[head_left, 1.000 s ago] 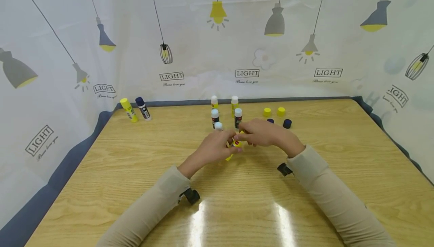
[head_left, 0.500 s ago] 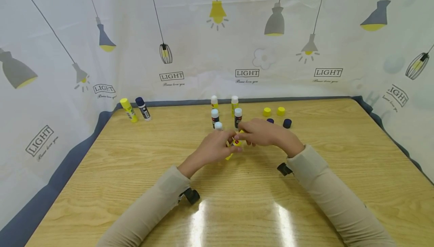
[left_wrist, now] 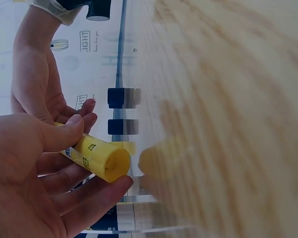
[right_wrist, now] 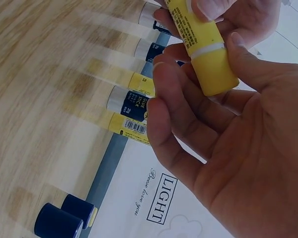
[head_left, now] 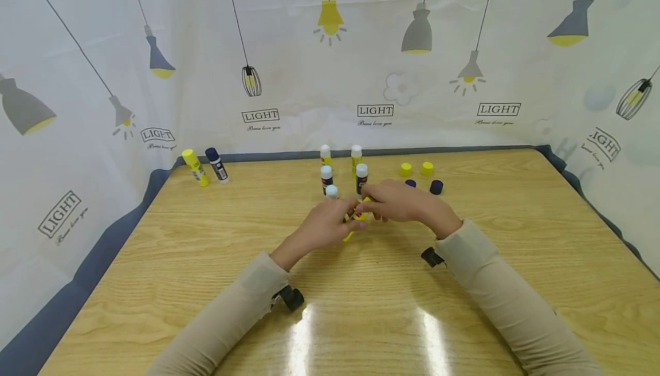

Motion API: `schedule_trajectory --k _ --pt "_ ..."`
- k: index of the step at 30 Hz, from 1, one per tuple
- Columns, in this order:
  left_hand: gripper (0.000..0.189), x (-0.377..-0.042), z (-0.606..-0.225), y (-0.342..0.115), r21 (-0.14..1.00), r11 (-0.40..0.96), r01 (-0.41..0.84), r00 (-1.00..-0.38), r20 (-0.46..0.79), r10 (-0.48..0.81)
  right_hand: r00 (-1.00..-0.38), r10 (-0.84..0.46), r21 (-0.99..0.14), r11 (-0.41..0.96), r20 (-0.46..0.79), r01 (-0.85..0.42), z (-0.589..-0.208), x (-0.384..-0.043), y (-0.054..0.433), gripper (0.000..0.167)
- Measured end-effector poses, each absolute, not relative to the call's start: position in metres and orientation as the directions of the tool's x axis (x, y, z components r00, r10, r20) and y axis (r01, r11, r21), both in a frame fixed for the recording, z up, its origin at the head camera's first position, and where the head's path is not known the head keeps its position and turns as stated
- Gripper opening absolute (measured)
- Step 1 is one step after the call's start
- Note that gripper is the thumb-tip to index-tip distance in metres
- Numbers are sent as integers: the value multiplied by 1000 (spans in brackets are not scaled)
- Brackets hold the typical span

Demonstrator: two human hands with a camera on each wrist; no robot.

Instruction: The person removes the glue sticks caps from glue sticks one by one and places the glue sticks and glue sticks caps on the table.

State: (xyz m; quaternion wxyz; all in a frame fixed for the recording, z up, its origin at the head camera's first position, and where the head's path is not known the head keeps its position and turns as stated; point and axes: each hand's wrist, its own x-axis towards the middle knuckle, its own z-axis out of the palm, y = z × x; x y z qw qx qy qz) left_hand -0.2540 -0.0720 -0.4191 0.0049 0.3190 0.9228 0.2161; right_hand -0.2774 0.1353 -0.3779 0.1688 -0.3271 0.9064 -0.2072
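Over the middle of the table, a yellow glue stick (right_wrist: 186, 27) is held tilted between both hands. My left hand (head_left: 326, 224) grips its body, with the thumb on one side and the fingers beneath. At the other end, my right hand (head_left: 401, 203) pinches the yellow cap (right_wrist: 214, 72) between thumb and fingers. A pale band shows between cap and body in the right wrist view. Just beyond the hands stand a partly hidden white-topped glue stick (head_left: 332, 192), two navy glue sticks (head_left: 327, 180) with white tops, and two yellow ones (head_left: 357, 160) behind them.
Right of the standing sticks lie two yellow caps (head_left: 427, 169) and two navy caps (head_left: 436, 187), one partly behind the right hand. At the far left stand a yellow glue stick (head_left: 195, 167) and a navy one (head_left: 216, 165). A printed curtain (head_left: 309, 78) borders the wooden table (head_left: 206, 250).
Both hands stay almost in place on the yellow glue stick. Its lower end and red label patch have shifted up very slightly. The other sticks and caps have not moved.
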Motion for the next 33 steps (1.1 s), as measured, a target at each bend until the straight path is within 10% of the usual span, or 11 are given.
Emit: schedule_trajectory --k 33 --pt "40 -256 -420 -73 436 721 538 -818 62 572 -720 -681 -468 685 -138 -558 -381 -280 133 24"
